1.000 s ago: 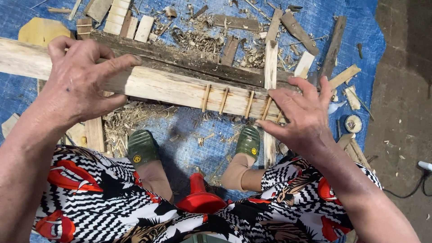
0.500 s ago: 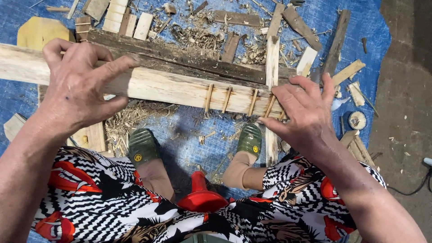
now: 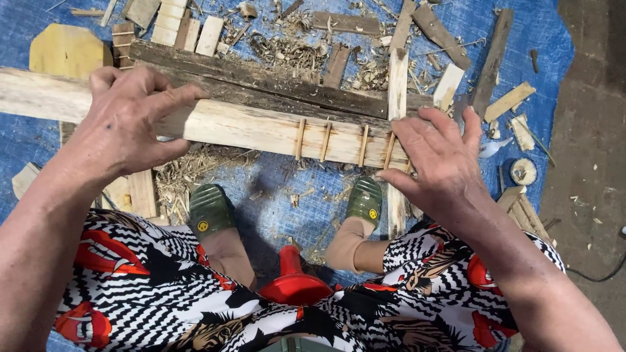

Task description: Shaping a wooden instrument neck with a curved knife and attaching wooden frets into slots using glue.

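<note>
Both hands rest on one long pale wooden beam (image 3: 248, 130) that runs across the upper middle of the frame, from the left edge to right of centre. At the left, the left hand (image 3: 127, 127) lies over the beam with fingers curled across its top and the thumb stretched out along its near face, gripping it loosely rather than in a tight fist. Behind that hand, in the upper left, a yellowish board (image 3: 62, 51) lies on the blue tarp (image 3: 287, 195), with several short pale offcuts (image 3: 189, 29) beside it along the top edge. A dark weathered plank (image 3: 261, 81) lies just behind the beam, touching it along much of its length.

Near the middle, four thin wooden pegs (image 3: 342, 142) cross the beam's face side by side. Below it, wood shavings (image 3: 189, 173) are scattered on the tarp, and two feet in green sandals (image 3: 210, 210) stand apart, with a red stool (image 3: 297, 280) between the knees at the bottom centre.

To the right, the right hand (image 3: 437, 160) is spread open and flat, fingers fanned, pressing on the beam's right end just beside the last peg; it closes on nothing. An upright pale slat (image 3: 396, 85) crosses under the beam there. Farther right, more scraps (image 3: 508, 101) and a small round roll of tape (image 3: 523, 171) lie near the tarp's edge.
</note>
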